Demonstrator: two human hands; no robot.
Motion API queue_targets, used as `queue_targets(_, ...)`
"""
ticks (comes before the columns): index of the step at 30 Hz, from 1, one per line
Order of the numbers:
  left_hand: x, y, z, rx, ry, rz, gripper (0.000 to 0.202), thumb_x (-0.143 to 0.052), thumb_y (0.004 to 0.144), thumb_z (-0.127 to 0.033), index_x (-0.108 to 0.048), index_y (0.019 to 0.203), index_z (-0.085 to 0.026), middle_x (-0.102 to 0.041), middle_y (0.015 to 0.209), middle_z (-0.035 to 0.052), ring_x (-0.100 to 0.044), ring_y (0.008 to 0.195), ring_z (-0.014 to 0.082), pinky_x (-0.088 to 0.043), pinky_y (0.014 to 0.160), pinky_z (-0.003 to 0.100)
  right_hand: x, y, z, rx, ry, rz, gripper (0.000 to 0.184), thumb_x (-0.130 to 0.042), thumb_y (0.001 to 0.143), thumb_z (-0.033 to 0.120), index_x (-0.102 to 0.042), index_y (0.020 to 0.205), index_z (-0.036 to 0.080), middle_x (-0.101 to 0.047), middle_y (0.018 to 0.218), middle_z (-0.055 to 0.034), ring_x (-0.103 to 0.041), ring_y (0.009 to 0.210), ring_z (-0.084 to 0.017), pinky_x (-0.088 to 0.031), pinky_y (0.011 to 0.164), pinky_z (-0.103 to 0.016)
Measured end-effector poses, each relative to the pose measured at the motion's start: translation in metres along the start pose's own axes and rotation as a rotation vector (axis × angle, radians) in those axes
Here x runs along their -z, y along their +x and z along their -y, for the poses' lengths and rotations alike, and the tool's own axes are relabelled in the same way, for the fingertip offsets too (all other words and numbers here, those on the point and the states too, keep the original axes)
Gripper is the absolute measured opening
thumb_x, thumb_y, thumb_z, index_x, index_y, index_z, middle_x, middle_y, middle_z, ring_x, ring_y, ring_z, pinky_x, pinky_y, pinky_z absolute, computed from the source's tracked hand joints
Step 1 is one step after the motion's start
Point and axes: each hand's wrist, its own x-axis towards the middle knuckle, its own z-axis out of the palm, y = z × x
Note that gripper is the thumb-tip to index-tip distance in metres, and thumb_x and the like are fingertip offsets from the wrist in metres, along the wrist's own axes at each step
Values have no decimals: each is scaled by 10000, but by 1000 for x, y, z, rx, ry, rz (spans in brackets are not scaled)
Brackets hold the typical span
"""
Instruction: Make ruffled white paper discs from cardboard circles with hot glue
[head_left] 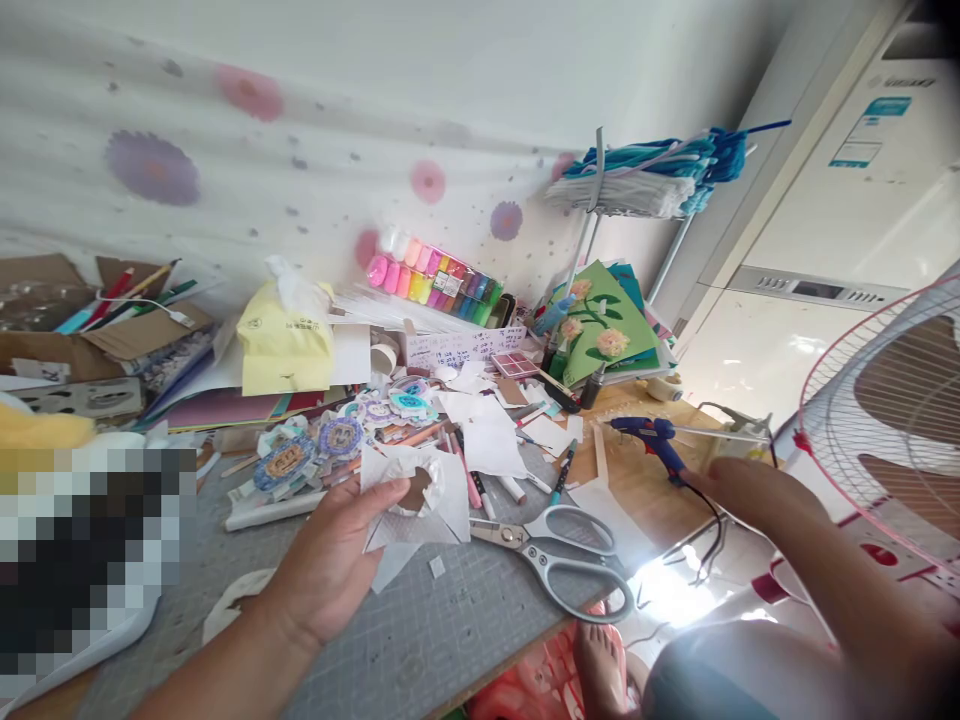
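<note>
My left hand [341,545] pinches a square of white paper [454,500] between thumb and fingers. On that square sits a crumpled white ring [431,485] around a brown round middle, with my thumb pressed on its edge. My right hand [739,490] is closed at the handle of a blue hot glue gun [649,435], whose nozzle points left over the wooden table; the fingertips are partly hidden. Large grey-handled scissors [555,560] lie open on the grey cutting mat [420,640], just right of the paper. A small white paper scrap [436,567] lies below the square.
Ruffled paper badges [285,460], markers [566,470] and paper scraps crowd the mat behind my left hand. Farther back are a yellow bag [285,345], coloured clay packs [435,280] and a green flower card [607,320]. A pink-rimmed fan [892,380] stands at the right.
</note>
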Motion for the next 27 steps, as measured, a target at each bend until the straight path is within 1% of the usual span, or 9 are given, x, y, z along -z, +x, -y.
queue_targets(1,1,0,1,4,-6,4,160,-712,698,-129,-715,853,-170,-758,765,27,-691,667,177,-529,621,263,6,-13,12,21,-11,80,419,-629,743,437,-547,407,203,-548,429,-86,-490,406,-190,-319,464,-340)
queue_targets(2,1,0,1,13,-12,10,154,-707,702,-126,-714,849,-172,-755,760,24,-688,666,171,-527,620,258,12,-27,28,86,2,249,414,-560,811,429,-577,464,205,-580,481,-81,-520,448,-188,-337,479,-329)
queue_targets(5,2,-2,5,45,-24,61,157,-694,713,-127,-714,861,-178,-748,753,19,-677,659,160,-519,604,245,17,-62,89,437,276,626,264,-504,878,367,-655,721,217,-665,743,-49,-601,666,-178,-427,593,-277)
queue_targets(9,0,-5,10,71,-30,175,144,-669,739,-149,-718,874,-162,-744,753,38,-658,643,157,-519,627,256,1,-71,163,539,553,603,206,-516,879,288,-705,863,209,-681,801,-37,-615,750,-171,-434,682,-264)
queue_targets(12,0,-8,12,76,-43,240,171,-666,742,-162,-721,904,-157,-742,769,47,-647,654,154,-514,649,256,-19,-66,198,466,859,748,142,-604,811,259,-730,797,197,-675,748,-17,-591,703,-160,-434,666,-261)
queue_targets(15,2,-7,13,92,-52,280,166,-677,737,-174,-724,894,-148,-735,762,54,-635,655,148,-496,622,232,-35,-67,217,328,1263,915,141,-683,762,318,-741,738,192,-648,692,4,-557,685,-141,-434,689,-261)
queue_targets(18,4,-4,15,99,-59,283,148,-683,732,-170,-727,871,-143,-722,722,48,-626,642,143,-480,597,220,-42,-69,222,208,1511,979,177,-726,736,369,-758,782,200,-637,687,14,-535,675,-118,-425,710,-258)
queue_targets(22,6,0,16,103,-36,257,149,-671,746,-180,-727,881,-152,-718,723,42,-616,638,138,-474,607,227,-44,-69,222,116,1561,970,211,-756,713,369,-767,801,177,-640,670,2,-528,640,-104,-423,695,-258)
queue_targets(27,2,-3,14,48,46,214,174,-686,745,-203,-722,912,-173,-717,730,32,-615,654,143,-464,626,235,-47,-70,230,21,1614,921,195,-824,622,332,-762,706,167,-674,624,3,-554,569,-82,-426,603,-214)
